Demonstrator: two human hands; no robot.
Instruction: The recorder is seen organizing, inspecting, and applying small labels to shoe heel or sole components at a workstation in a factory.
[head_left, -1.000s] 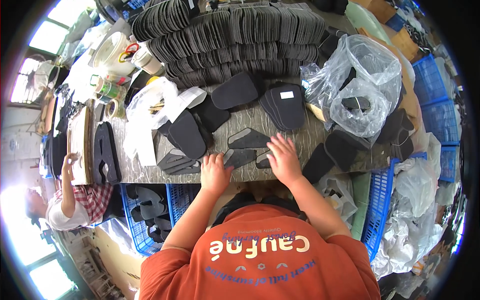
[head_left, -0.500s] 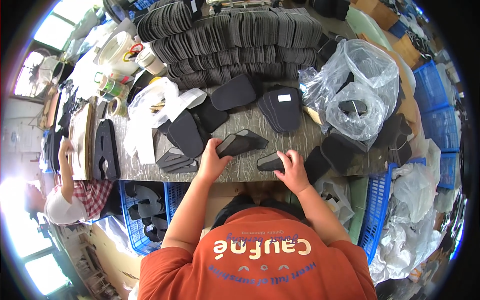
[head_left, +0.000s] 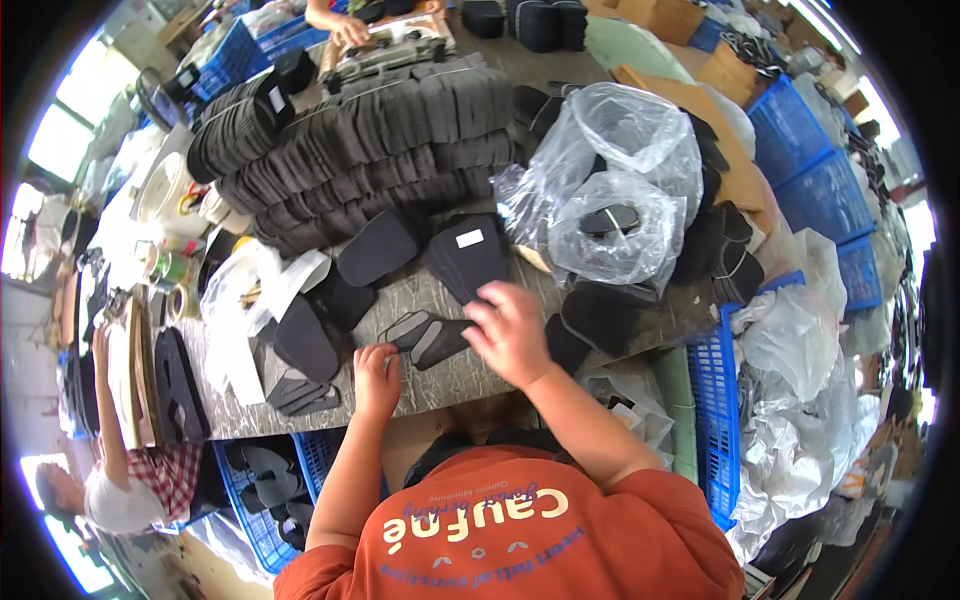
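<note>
Left hand (head_left: pixel 376 377) rests loosely curled, fingertips on one of two flat dark foam sole-shaped pieces (head_left: pixel 428 337) lying side by side on the grey speckled table (head_left: pixel 455 380); right hand (head_left: pixel 510 331) hovers at their right ends, fingers half bent, whether it grips anything I cannot tell. Behind: one black insole stack with a white label (head_left: pixel 468 255), long ribbed rows of stacked dark pieces (head_left: pixel 370 140), one crinkly clear plastic bag (head_left: pixel 610 190).

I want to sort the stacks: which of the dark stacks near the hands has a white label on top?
The fan-shaped dark stack just beyond the right hand; it alone carries a small white label, and the neighbouring piece is plain.
</note>
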